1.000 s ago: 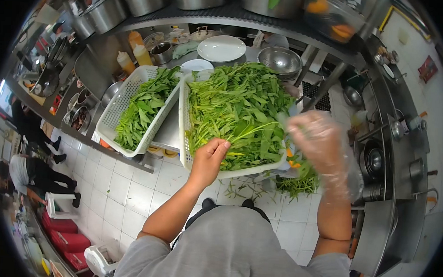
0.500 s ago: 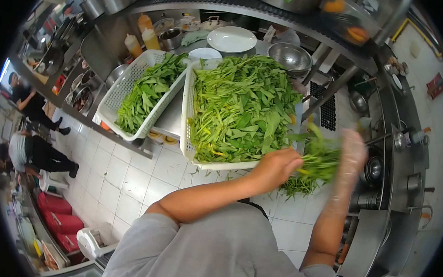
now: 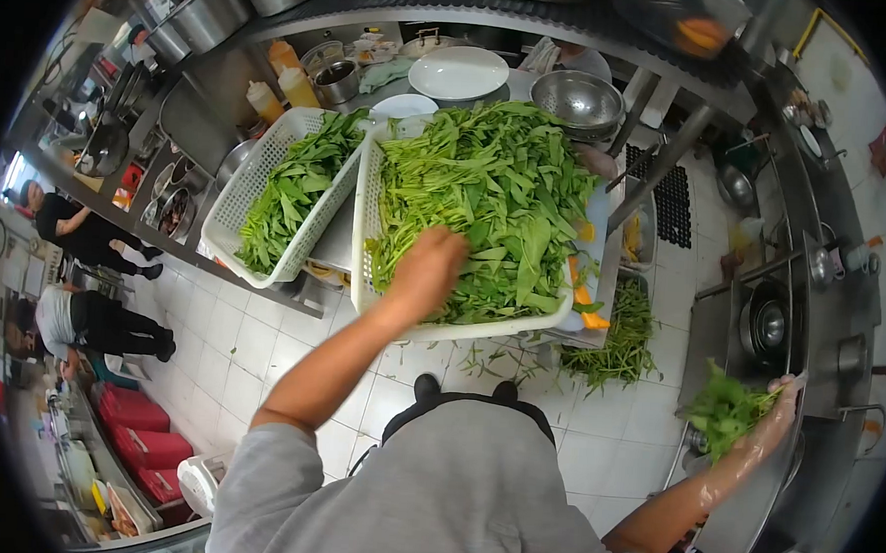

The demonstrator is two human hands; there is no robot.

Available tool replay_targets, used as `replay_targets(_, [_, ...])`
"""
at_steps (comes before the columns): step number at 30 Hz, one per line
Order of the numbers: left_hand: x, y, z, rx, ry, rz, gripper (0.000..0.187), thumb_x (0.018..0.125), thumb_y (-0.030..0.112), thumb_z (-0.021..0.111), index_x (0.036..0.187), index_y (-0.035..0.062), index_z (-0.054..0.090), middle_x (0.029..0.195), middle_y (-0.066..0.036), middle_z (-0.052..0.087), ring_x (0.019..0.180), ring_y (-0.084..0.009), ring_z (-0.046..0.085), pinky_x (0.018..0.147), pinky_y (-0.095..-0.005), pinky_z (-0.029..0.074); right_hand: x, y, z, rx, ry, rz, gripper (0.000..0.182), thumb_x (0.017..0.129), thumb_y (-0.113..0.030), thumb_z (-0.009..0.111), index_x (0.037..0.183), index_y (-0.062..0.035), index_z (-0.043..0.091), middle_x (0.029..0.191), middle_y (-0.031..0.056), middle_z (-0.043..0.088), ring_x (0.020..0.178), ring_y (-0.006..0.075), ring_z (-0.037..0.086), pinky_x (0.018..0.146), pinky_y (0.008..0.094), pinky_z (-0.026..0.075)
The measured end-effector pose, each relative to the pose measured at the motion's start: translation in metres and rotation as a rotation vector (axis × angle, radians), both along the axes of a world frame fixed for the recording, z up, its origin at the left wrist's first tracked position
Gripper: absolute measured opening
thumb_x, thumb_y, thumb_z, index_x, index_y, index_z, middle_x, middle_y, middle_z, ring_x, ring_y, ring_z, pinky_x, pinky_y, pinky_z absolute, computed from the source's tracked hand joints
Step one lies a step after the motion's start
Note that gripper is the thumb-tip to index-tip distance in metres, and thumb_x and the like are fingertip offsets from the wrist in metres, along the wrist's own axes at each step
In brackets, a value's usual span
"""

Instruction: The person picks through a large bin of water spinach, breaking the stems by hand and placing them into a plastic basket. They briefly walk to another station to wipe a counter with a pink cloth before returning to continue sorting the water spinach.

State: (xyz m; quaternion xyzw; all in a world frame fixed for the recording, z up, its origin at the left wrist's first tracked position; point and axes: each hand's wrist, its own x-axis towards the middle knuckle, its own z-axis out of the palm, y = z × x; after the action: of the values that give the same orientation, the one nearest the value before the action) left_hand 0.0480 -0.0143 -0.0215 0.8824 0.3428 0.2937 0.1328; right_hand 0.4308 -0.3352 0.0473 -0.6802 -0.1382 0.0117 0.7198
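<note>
My left hand (image 3: 428,274) reaches onto the pile of leafy greens (image 3: 507,205) in the large white basket (image 3: 435,331); its fingers are bent down among the stems, and what they hold is hidden. Out at the far right, my right hand (image 3: 779,412), in a clear plastic glove, is closed on a bunch of greens (image 3: 726,412) by the metal sink units. A smaller white basket (image 3: 310,225), also with greens, stands left of the large one. Cut stems (image 3: 615,341) lie in a heap low down, right of the large basket.
A white oval plate (image 3: 459,73), a colander (image 3: 576,101) and sauce bottles (image 3: 298,87) stand behind the baskets. A shelf with pots runs overhead. Two people (image 3: 70,219) (image 3: 90,320) are far left, near red bins (image 3: 136,408). Scraps lie on the tiled floor.
My left hand has moved left, from the bunch onto the greens in the large basket. My right hand has carried the bunch away to the right. The view has shifted slightly.
</note>
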Motion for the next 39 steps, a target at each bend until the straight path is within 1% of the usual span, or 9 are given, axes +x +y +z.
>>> replay_targets(8, [-0.024, 0.045, -0.034, 0.331, 0.567, 0.172, 0.028, 0.079, 0.016, 0.057, 0.103, 0.0038, 0.051, 0.094, -0.011, 0.053, 0.093, -0.0295, 0.052, 0.073, -0.0423, 0.046, -0.046, 0.065, -0.008, 0.099, 0.239, 0.527, 0.024, 0.091, -0.033, 0.052, 0.085, -0.0094, 0.052, 0.065, -0.0031, 0.042, 0.052, 0.0048, 0.036, 0.045, 0.0198, 0.029])
replay_targets(13, [-0.032, 0.051, 0.044, 0.202, -0.124, 0.323, 0.015, 0.089, 0.02, 0.053, 0.096, 0.0082, 0.059, 0.091, -0.012, 0.059, 0.078, -0.035, 0.058, 0.066, -0.041, 0.047, -0.075, 0.099, 0.002, -0.021, 0.143, 0.644, 0.027, 0.091, -0.031, 0.052, 0.084, -0.0059, 0.054, 0.063, -0.0018, 0.043, 0.052, 0.0059, 0.036, 0.045, 0.0196, 0.027])
replay_targets(16, [-0.04, 0.047, 0.069, 0.102, -0.275, 0.363, 0.015, 0.09, 0.022, 0.053, 0.094, 0.0093, 0.061, 0.089, -0.013, 0.063, 0.078, -0.0352, 0.06, 0.066, -0.0426, 0.047, -0.087, 0.107, -0.003, -0.132, 0.055, 0.705, 0.028, 0.091, -0.031, 0.052, 0.083, -0.0048, 0.056, 0.062, -0.0014, 0.043, 0.053, 0.006, 0.036, 0.047, 0.02, 0.027])
replay_targets(18, [-0.038, 0.034, 0.07, -0.116, -0.103, 0.384, 0.019, 0.09, 0.026, 0.055, 0.092, 0.0084, 0.061, 0.081, -0.018, 0.063, 0.074, -0.0391, 0.06, 0.064, -0.0443, 0.047, -0.095, 0.11, -0.008, -0.143, 0.079, 0.698, 0.029, 0.091, -0.03, 0.052, 0.081, -0.0039, 0.056, 0.061, -0.0012, 0.043, 0.055, 0.0064, 0.037, 0.049, 0.021, 0.027])
replay_targets(21, [-0.045, 0.034, 0.06, -0.337, 0.141, 0.249, 0.025, 0.091, 0.029, 0.055, 0.088, 0.0048, 0.061, 0.07, -0.017, 0.062, 0.067, -0.0319, 0.062, 0.058, -0.0384, 0.047, -0.099, 0.112, -0.016, -0.189, 0.07, 0.746, 0.03, 0.09, -0.032, 0.054, 0.08, -0.0035, 0.056, 0.061, -0.0012, 0.043, 0.057, 0.0072, 0.038, 0.053, 0.0226, 0.029])
replay_targets(23, [-0.051, 0.028, 0.074, -0.735, 0.0, 0.059, 0.029, 0.091, 0.029, 0.054, 0.084, 0.0022, 0.06, 0.061, -0.007, 0.057, 0.056, -0.017, 0.057, 0.053, -0.0306, 0.043, -0.103, 0.113, -0.012, -0.201, 0.045, 0.76, 0.03, 0.09, -0.032, 0.054, 0.079, -0.0036, 0.056, 0.061, -0.0012, 0.044, 0.057, 0.0072, 0.038, 0.053, 0.0226, 0.029])
replay_targets(26, [-0.068, 0.048, 0.08, -0.611, -0.415, 0.046, 0.024, 0.091, 0.028, 0.055, 0.089, 0.0047, 0.062, 0.061, 0.004, 0.05, 0.051, -0.006, 0.045, 0.05, -0.0235, 0.036, -0.11, 0.114, -0.01, -0.225, 0.034, 0.78, 0.031, 0.089, -0.033, 0.054, 0.08, -0.0038, 0.055, 0.061, -0.0013, 0.044, 0.057, 0.0071, 0.038, 0.054, 0.0225, 0.029])
replay_targets(29, [-0.07, 0.037, 0.117, -0.684, -0.824, 0.013, 0.021, 0.091, 0.026, 0.054, 0.092, 0.0062, 0.061, 0.06, 0.005, 0.046, 0.048, -0.0051, 0.04, 0.047, -0.0184, 0.032, -0.121, 0.117, -0.007, -0.225, 0.009, 0.775, 0.031, 0.089, -0.034, 0.055, 0.08, -0.004, 0.055, 0.061, -0.0014, 0.044, 0.057, 0.0073, 0.038, 0.053, 0.0225, 0.028])
replay_targets(39, [-0.039, 0.012, 0.05, -0.947, -0.783, 0.058, 0.034, 0.094, 0.034, 0.049, 0.106, 0.0043, 0.062, 0.059, 0.001, 0.051, 0.046, -0.0038, 0.036, 0.043, -0.0189, 0.027, -0.156, 0.132, 0.009, -0.114, 0.274, 0.906, 0.018, 0.087, -0.02, 0.062, 0.084, -0.0029, 0.055, 0.064, 0.0006, 0.048, 0.058, 0.0103, 0.051, 0.063, 0.0281, 0.047])
